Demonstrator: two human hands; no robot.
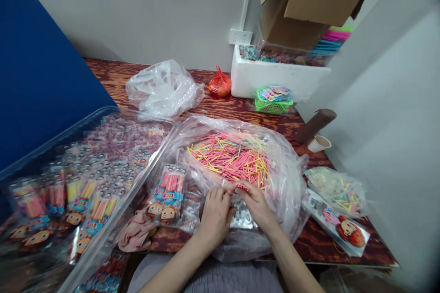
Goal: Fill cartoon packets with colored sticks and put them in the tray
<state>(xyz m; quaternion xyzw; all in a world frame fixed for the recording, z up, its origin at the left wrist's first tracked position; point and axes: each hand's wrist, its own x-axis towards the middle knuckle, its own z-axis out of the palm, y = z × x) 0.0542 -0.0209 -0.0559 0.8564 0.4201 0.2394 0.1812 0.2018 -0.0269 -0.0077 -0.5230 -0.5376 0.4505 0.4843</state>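
From here, my right hand (pixel 253 202) has its fingers clamped on pink sticks (pixel 243 187), by the big stick pile (pixel 233 158). My left hand (pixel 216 213) is close; I can't tell if its fingers grip.

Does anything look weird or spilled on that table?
No spill that I can see: the loose colourful sticks lie on clear plastic. The odd one out is the red bag near the white foam box, because its round orange contents don't match the sticks and packets.
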